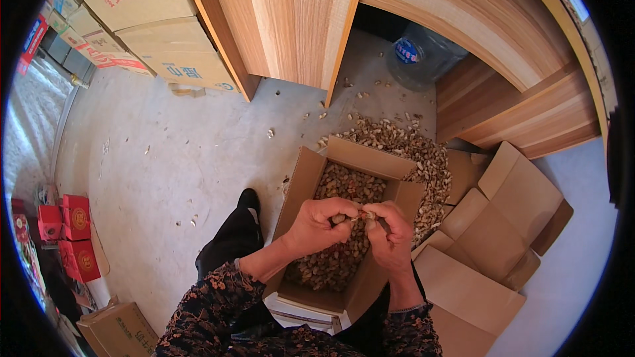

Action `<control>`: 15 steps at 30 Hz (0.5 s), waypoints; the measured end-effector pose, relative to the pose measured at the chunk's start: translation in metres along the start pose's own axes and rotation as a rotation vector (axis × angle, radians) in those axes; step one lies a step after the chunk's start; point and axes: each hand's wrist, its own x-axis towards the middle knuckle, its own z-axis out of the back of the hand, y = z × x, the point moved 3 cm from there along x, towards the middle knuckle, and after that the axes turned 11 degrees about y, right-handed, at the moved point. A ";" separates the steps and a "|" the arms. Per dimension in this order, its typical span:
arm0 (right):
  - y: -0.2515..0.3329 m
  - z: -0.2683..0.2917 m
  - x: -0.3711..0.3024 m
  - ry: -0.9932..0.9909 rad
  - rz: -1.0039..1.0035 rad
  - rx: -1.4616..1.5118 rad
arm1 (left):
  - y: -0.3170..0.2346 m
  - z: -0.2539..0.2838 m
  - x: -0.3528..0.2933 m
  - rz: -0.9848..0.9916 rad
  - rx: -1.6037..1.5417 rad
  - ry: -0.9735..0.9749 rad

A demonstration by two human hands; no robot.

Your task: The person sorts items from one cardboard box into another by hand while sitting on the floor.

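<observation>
My left hand [317, 228] and my right hand [390, 235] come together above an open cardboard box [301, 188]. Both are closed, thumbs and fingertips pinching at a peanut [361, 215] between them. Its pale shell and a reddish bit show at the fingertips, though the fingers cover much of it. What looks like another peanut [338, 219] shows in the curl of my left hand. Many unshelled peanuts [324, 271] fill the bottom of the box, with a few reddish bits among them.
Peanut shells [430, 165] lie heaped on the floor behind and right of the box. Flattened cartons [489, 231] are at right. A large clear bottle [423, 59] stands under the wooden cabinet [284, 20]. Red boxes [78, 238] sit at left, stacked cartons [165, 53] at far left.
</observation>
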 end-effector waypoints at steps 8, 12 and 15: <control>-0.005 0.000 -0.001 -0.016 0.007 0.130 | -0.017 -0.003 0.001 -0.265 0.555 0.013; -0.004 -0.002 0.001 -0.018 0.016 0.126 | -0.021 -0.004 0.001 -0.257 0.704 0.031; -0.003 -0.001 0.001 -0.019 0.024 0.076 | -0.022 -0.005 0.001 -0.337 0.799 0.022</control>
